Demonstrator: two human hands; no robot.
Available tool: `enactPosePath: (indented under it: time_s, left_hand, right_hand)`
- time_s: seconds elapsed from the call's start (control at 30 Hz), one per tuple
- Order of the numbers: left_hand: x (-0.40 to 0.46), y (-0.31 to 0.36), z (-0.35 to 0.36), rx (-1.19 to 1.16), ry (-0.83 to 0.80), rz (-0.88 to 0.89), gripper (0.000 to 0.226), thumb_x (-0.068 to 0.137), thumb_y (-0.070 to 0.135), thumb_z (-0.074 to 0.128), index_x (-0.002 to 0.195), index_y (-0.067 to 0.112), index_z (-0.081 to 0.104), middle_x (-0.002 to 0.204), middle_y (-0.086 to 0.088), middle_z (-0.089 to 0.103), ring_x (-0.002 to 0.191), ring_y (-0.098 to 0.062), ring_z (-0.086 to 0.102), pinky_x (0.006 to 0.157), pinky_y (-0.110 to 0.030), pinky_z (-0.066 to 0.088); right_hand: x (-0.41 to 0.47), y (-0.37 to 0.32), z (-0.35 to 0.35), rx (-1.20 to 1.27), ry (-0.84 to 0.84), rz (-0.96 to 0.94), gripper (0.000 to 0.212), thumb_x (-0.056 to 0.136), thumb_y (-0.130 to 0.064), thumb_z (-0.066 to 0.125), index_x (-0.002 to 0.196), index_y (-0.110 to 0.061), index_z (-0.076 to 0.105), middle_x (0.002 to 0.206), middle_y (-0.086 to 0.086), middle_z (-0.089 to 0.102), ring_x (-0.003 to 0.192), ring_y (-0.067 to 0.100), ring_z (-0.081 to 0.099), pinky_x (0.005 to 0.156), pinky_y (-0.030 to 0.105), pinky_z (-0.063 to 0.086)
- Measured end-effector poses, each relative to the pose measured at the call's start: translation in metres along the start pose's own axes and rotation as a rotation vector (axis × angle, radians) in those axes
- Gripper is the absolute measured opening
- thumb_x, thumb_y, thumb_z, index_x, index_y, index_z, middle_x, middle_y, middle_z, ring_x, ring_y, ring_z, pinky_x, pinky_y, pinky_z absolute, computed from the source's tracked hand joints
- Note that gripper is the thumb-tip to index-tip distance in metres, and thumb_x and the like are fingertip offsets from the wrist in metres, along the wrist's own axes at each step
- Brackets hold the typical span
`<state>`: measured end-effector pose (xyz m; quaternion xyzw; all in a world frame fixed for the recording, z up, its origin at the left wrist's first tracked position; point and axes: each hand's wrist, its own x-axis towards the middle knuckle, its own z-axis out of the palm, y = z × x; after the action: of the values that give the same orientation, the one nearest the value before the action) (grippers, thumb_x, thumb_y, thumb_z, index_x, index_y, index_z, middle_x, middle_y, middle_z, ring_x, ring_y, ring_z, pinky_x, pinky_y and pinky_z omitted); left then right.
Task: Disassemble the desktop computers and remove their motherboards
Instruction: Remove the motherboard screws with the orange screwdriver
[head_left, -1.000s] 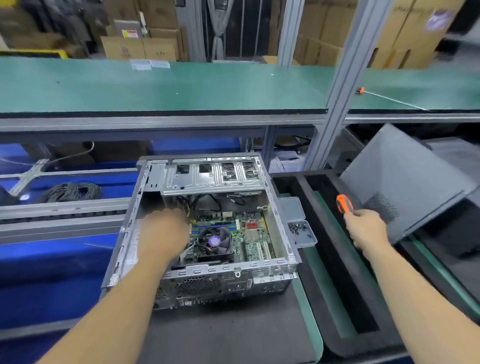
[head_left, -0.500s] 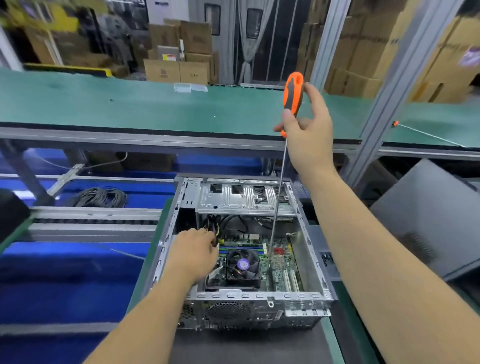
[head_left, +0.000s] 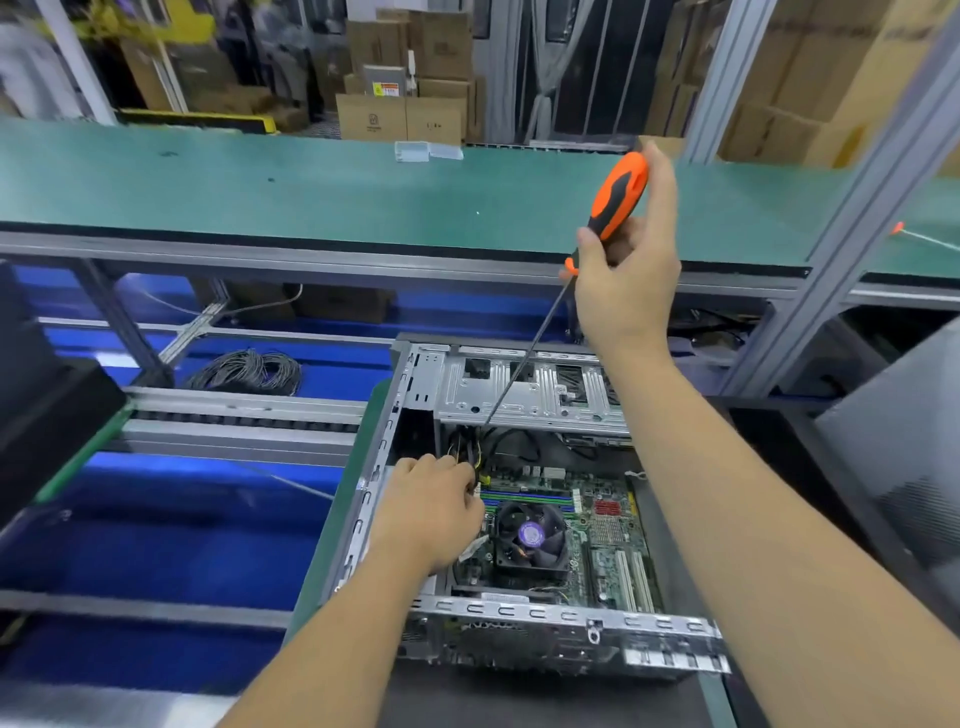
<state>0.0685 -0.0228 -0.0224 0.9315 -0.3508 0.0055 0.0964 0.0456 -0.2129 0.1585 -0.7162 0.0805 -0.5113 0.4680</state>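
Observation:
An open desktop case (head_left: 524, 621) lies in front of me with its side panel off. Inside it sits the green motherboard (head_left: 608, 525) with a black CPU fan (head_left: 530, 535). My left hand (head_left: 431, 512) is inside the case at the board's left edge, fingers curled on the bundle of black and yellow cables (head_left: 470, 457). My right hand (head_left: 626, 280) is raised above the case and grips a long screwdriver (head_left: 615, 200) by its orange and black handle. Its thin shaft slants down to the left, with the tip near the cables under the drive cage (head_left: 530, 392).
A green shelf (head_left: 311, 192) runs across behind the case, carried by aluminium posts (head_left: 852, 244). A coil of dark cable (head_left: 249, 371) lies at left over blue bins. A grey side panel (head_left: 904, 447) leans at right. Cardboard boxes stand in the background.
My right hand lifted the screwdriver from low at the right to above the case, and its tip has swung left toward the cables. My left hand stays at the cables.

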Motion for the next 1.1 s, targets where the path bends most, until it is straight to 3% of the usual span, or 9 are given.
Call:
enactPosePath:
  time_s: [0.17, 0.43, 0.53, 0.7, 0.83, 0.9, 0.97, 1.03, 1.1]
  left_hand:
    - [0.000, 0.000, 0.002, -0.003, 0.001, 0.000, 0.029, 0.093, 0.036, 0.037, 0.105, 0.029, 0.063, 0.100, 0.010, 0.062, 0.095, -0.015, 0.052, 0.099, -0.037, 0.036]
    - [0.000, 0.000, 0.001, 0.014, -0.033, -0.008, 0.028, 0.093, 0.035, 0.035, 0.096, 0.028, 0.061, 0.096, 0.010, 0.059, 0.093, -0.016, 0.050, 0.099, -0.037, 0.036]
    - [0.000, 0.000, 0.000, 0.007, -0.044, -0.016, 0.026, 0.093, 0.034, 0.035, 0.092, 0.027, 0.061, 0.095, 0.010, 0.059, 0.092, -0.016, 0.049, 0.099, -0.036, 0.036]
    - [0.001, 0.001, 0.000, 0.014, -0.063, -0.025, 0.028, 0.093, 0.035, 0.035, 0.090, 0.027, 0.062, 0.093, 0.009, 0.058, 0.091, -0.016, 0.049, 0.099, -0.035, 0.035]
    - [0.000, 0.002, -0.003, 0.051, -0.087, -0.021, 0.028, 0.094, 0.032, 0.036, 0.091, 0.026, 0.063, 0.094, 0.008, 0.058, 0.092, -0.017, 0.050, 0.097, -0.035, 0.037]
    - [0.008, 0.006, -0.012, 0.079, -0.141, 0.004, 0.027, 0.094, 0.029, 0.039, 0.092, 0.022, 0.064, 0.095, 0.005, 0.059, 0.094, -0.021, 0.054, 0.087, -0.035, 0.041]
    - [0.027, 0.008, -0.023, 0.093, -0.257, 0.044, 0.025, 0.093, 0.023, 0.042, 0.098, 0.018, 0.066, 0.101, 0.000, 0.065, 0.098, -0.025, 0.060, 0.080, -0.035, 0.048]
    - [0.054, 0.008, -0.033, 0.121, -0.400, 0.081, 0.031, 0.092, 0.015, 0.045, 0.112, 0.020, 0.068, 0.111, -0.002, 0.068, 0.106, -0.027, 0.062, 0.086, -0.038, 0.053]
    - [0.077, 0.005, -0.036, 0.124, -0.547, 0.098, 0.041, 0.089, 0.006, 0.046, 0.119, 0.021, 0.069, 0.122, -0.001, 0.068, 0.112, -0.027, 0.062, 0.092, -0.039, 0.052]
  right_hand:
    - [0.000, 0.001, 0.001, 0.008, 0.053, -0.001, 0.071, 0.093, -0.005, 0.058, 0.153, -0.029, 0.029, 0.115, 0.014, 0.061, 0.083, 0.016, 0.064, 0.072, 0.042, 0.061]
    - [0.006, -0.003, 0.000, 0.020, 0.112, -0.031, 0.072, 0.092, -0.004, 0.058, 0.154, -0.024, 0.027, 0.119, 0.013, 0.063, 0.082, 0.016, 0.065, 0.069, 0.039, 0.061]
    - [0.002, -0.001, 0.000, -0.021, 0.044, -0.046, 0.070, 0.091, -0.009, 0.060, 0.152, -0.026, 0.029, 0.117, 0.014, 0.061, 0.089, 0.026, 0.067, 0.074, 0.043, 0.061]
    - [-0.020, 0.011, 0.001, -0.091, -0.101, -0.065, 0.064, 0.088, -0.012, 0.060, 0.142, -0.034, 0.034, 0.086, -0.008, 0.057, 0.067, 0.030, 0.064, 0.067, 0.049, 0.058]
    - [-0.033, 0.016, -0.007, -0.095, -0.159, -0.077, 0.067, 0.092, -0.012, 0.060, 0.151, -0.029, 0.032, 0.105, -0.007, 0.060, 0.078, 0.027, 0.062, 0.074, 0.046, 0.057]
    - [-0.032, 0.017, -0.012, -0.099, -0.176, -0.093, 0.068, 0.095, -0.011, 0.057, 0.155, -0.025, 0.028, 0.120, -0.019, 0.057, 0.090, 0.025, 0.059, 0.082, 0.040, 0.054]
    - [-0.031, 0.021, -0.020, -0.125, -0.221, -0.104, 0.068, 0.096, -0.010, 0.055, 0.156, -0.023, 0.026, 0.122, -0.025, 0.055, 0.092, 0.023, 0.057, 0.084, 0.036, 0.050]
    - [-0.034, 0.029, -0.027, -0.155, -0.295, -0.099, 0.068, 0.096, -0.006, 0.055, 0.156, -0.022, 0.027, 0.126, -0.020, 0.057, 0.100, 0.019, 0.057, 0.090, 0.035, 0.050]
    - [-0.041, 0.039, -0.033, -0.150, -0.358, -0.063, 0.067, 0.097, -0.004, 0.055, 0.156, -0.021, 0.028, 0.130, -0.029, 0.052, 0.110, 0.006, 0.057, 0.098, 0.030, 0.048]
